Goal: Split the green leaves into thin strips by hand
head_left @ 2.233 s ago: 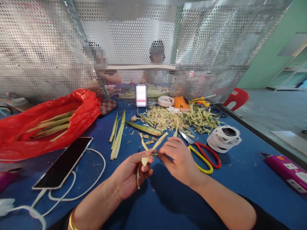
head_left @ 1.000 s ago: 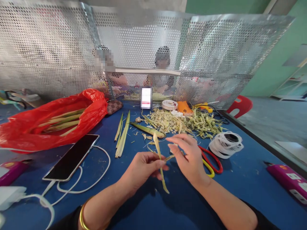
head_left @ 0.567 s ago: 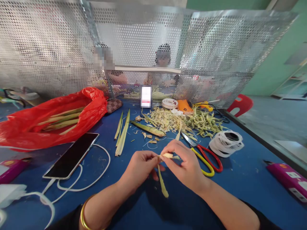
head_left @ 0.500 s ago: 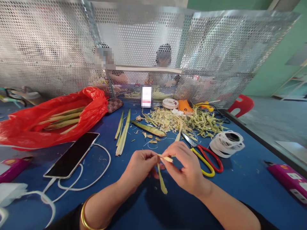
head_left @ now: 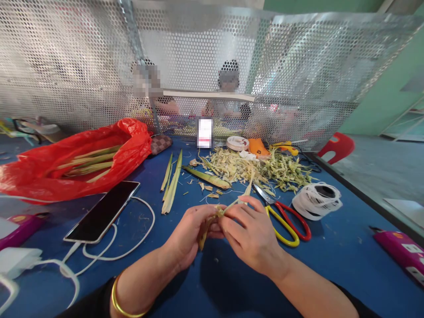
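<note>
Both hands meet over the front middle of the blue table. A pale yellow-green leaf strip (head_left: 203, 237) is pinched in my left hand (head_left: 187, 232), with one end hanging below the fingers. Its folded part shows between the two thumbs. My right hand (head_left: 253, 238) is closed on the same strip from the other side, fingertips against the fold; a thin pale length rises past its knuckles. Scissors (head_left: 291, 221) with a yellow and a red handle lie just right of that hand. Several longer leaf pieces (head_left: 172, 187) lie beyond my left hand.
A red plastic bag (head_left: 132, 137) of leaves and a charging phone (head_left: 102, 212) are at left. Leaf scraps (head_left: 238, 163) pile up behind my hands. White ribbon rolls (head_left: 309, 207) stand at right, near a purple tool (head_left: 402, 249). Behind a perforated screen (head_left: 198, 53) sit two people.
The strip's hanging end has swung from between my hands to under my left fingers. My right fingers have shifted and now close in against the fold.
</note>
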### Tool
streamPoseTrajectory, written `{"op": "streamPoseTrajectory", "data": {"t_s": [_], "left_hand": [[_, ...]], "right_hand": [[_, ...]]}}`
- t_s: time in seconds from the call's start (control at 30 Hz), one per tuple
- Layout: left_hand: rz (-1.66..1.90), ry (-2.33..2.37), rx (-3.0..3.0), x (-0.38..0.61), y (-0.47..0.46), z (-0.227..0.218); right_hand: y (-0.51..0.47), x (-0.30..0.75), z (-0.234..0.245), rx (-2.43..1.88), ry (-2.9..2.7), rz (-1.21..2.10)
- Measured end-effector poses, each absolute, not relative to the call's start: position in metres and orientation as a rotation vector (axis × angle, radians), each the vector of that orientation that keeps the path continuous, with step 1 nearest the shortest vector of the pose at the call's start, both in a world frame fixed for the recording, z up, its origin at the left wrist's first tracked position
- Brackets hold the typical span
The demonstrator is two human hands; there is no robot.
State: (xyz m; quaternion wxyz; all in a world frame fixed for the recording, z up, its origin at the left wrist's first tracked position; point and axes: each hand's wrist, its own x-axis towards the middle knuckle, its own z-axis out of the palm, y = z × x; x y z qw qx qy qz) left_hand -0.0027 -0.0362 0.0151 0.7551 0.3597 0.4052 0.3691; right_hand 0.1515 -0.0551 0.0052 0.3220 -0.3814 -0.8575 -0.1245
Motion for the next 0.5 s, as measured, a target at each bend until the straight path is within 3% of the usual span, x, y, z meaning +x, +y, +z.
{"op": "streamPoseTrajectory", "data": {"t_s": [0.5], "left_hand": [[0.858,0.882,0.753,-0.001,-0.036,0.007]], "right_hand": [[-0.058,0.14,0.0,-0.78,-2.495,-0.533]]}}
